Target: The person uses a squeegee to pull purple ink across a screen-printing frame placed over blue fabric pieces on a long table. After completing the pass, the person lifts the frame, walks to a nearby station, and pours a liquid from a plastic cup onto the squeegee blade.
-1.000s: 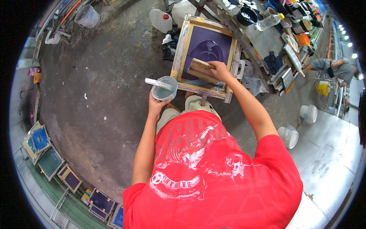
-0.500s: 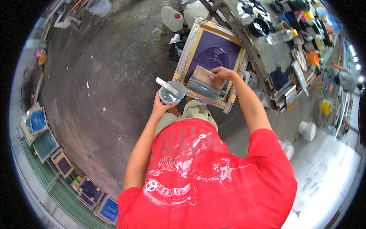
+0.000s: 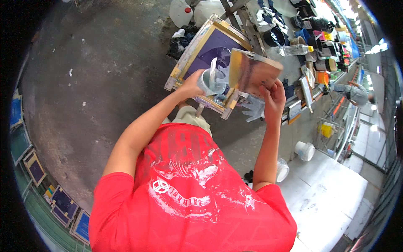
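You hold a cup and a squeegee above the printing frame.

Your left hand (image 3: 191,84) wraps its fingers shut around the clear plastic cup (image 3: 211,82); your right hand (image 3: 273,98) grips the wooden squeegee (image 3: 252,71) from below, just at the cup's 3 o'clock. Under both lies the wood-framed purple screen (image 3: 210,42). At 1 o'clock stands a cluttered counter (image 3: 310,63); white buckets (image 3: 304,150) sit at 4 o'clock.

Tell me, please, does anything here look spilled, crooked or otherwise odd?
Pale smears cover the back of the red shirt. The left hand holds a plastic cup tipped toward the wooden squeegee in the right hand, above the printing screen frame. No spill shows on the floor.
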The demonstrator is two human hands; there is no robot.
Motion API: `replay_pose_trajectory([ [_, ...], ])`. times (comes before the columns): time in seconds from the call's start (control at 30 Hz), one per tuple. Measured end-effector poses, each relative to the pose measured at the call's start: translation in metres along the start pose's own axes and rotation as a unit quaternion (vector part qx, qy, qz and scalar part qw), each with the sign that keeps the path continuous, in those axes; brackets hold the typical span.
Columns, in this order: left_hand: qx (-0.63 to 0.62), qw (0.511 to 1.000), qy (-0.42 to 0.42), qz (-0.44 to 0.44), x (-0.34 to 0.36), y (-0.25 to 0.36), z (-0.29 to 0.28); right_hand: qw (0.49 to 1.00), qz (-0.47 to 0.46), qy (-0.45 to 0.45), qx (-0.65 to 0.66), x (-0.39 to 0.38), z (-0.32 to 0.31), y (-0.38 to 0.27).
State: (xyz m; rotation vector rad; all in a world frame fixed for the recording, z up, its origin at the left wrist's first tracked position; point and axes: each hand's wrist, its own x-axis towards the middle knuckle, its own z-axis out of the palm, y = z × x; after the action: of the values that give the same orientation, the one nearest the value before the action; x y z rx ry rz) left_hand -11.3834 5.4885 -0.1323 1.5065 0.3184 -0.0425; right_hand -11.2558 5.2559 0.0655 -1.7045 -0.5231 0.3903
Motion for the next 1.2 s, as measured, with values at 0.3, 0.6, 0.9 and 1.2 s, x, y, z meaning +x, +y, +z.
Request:
replay_pose_trajectory([
  [0.3, -0.186, 0.976, 0.002, 0.113, 0.0, 0.095, 0.021, 0.946, -0.206, 0.192, -0.16, -0.064, 0.018, -0.017],
  [0.6, -0.292, 0.951, 0.035, 0.097, -0.031, 0.151, -0.003, 0.943, -0.225, 0.157, -0.188, -0.062, 0.033, -0.019],
  [0.9, -0.297, 0.946, 0.05, 0.12, -0.037, 0.167, -0.023, 0.922, -0.218, 0.13, -0.291, -0.05, 0.039, -0.022],
  [1.2, -0.277, 0.945, 0.098, 0.145, -0.063, 0.187, -0.038, 0.91, -0.239, 0.087, -0.328, -0.041, 0.026, -0.021],
])
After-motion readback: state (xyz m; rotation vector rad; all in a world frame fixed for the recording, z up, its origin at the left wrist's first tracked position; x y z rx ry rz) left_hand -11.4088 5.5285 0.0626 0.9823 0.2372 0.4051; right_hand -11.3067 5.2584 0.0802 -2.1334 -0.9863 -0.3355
